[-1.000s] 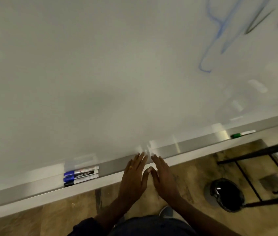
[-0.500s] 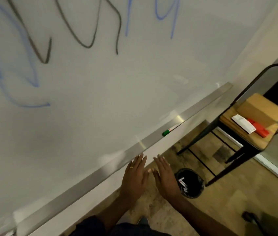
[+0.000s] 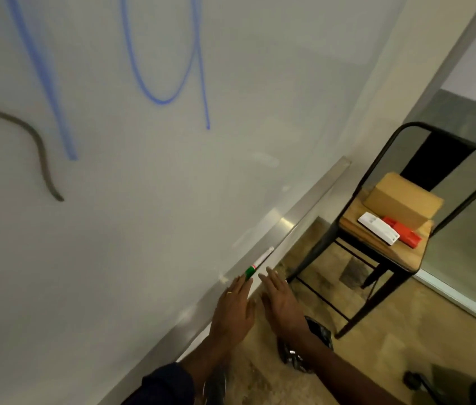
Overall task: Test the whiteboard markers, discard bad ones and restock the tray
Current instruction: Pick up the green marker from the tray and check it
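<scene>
A green-capped white marker (image 3: 258, 263) lies in the metal tray (image 3: 304, 211) that runs along the bottom of the whiteboard (image 3: 143, 200). The board carries blue and dark scribbled lines. My left hand (image 3: 234, 311) is flat and empty, its fingertips just short of the marker's green cap. My right hand (image 3: 280, 302) is beside it, fingers spread, holding nothing, over the floor just off the tray's edge.
A black metal chair (image 3: 406, 252) stands to the right with a cardboard box (image 3: 403, 204), a white pack (image 3: 378, 232) and a red pack (image 3: 403, 230) on its wooden seat. A black waste bin (image 3: 315, 337) sits on the floor under my right forearm.
The view has swung right along the board; the blue markers at the tray's left are out of sight. Both hands have moved right and now reach the green marker.
</scene>
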The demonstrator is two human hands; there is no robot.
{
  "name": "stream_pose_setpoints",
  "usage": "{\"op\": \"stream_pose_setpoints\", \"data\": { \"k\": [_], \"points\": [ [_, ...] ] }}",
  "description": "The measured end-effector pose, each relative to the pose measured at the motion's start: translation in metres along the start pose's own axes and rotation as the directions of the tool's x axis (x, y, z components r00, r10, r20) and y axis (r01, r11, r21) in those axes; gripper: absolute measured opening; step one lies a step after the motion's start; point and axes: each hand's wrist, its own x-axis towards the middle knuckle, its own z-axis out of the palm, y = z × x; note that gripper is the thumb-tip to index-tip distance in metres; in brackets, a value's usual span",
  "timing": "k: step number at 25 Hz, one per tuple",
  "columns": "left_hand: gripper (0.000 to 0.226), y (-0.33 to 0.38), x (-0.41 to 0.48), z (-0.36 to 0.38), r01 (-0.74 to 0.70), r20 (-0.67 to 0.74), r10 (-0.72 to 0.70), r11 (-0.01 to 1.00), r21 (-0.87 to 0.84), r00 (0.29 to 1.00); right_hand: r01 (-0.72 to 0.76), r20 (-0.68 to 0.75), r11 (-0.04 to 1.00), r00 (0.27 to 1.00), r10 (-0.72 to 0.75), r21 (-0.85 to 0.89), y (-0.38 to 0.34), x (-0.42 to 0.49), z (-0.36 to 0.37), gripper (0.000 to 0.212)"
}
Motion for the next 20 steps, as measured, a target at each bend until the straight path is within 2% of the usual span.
{"op": "stream_pose_setpoints", "data": {
  "k": [4,6,8,11,14,16,18,20],
  "points": [
    [0.055,-0.002,0.047,0.007,0.007,0.052,-0.009,0.999,0.045,0.999,0.1,0.047,0.989,0.994,-0.095,-0.108,0.025,0.049,-0.005,0.05],
    [0.053,-0.001,0.059,0.009,0.007,0.082,-0.011,0.999,0.052,0.997,0.121,0.124,0.981,0.987,-0.103,-0.153,0.035,0.071,-0.004,0.06],
    [0.053,-0.003,0.069,0.012,0.007,0.107,-0.013,0.998,0.056,0.994,0.214,0.194,0.96,0.965,-0.179,-0.179,0.045,0.092,-0.002,0.067],
    [0.056,0.004,0.08,0.016,0.05,0.082,-0.051,0.999,0.015,0.995,0.378,0.265,0.893,0.912,-0.314,-0.243,0.063,0.123,-0.004,0.046],
    [0.032,0.016,0.086,0.018,0.22,0.014,-0.22,0.972,-0.084,0.976,0.51,0.328,0.835,0.84,-0.433,-0.204,0.07,0.145,-0.013,0.025],
    [0.014,0.02,0.086,0.016,0.312,-0.05,-0.324,0.936,-0.164,0.945,0.627,0.361,0.768,0.751,-0.553,-0.129,0.065,0.151,-0.019,0.016],
    [0.008,0.027,0.08,0.008,0.336,-0.154,-0.395,0.89,-0.309,0.906,0.65,0.38,0.76,0.7,-0.605,0.013,0.062,0.149,-0.031,0.022],
    [0.01,0.048,0.073,-0.011,0.327,-0.215,-0.465,0.821,-0.469,0.859,0.632,0.349,0.767,0.697,-0.626,0.115,0.058,0.142,-0.046,0.029]
  ]
}}
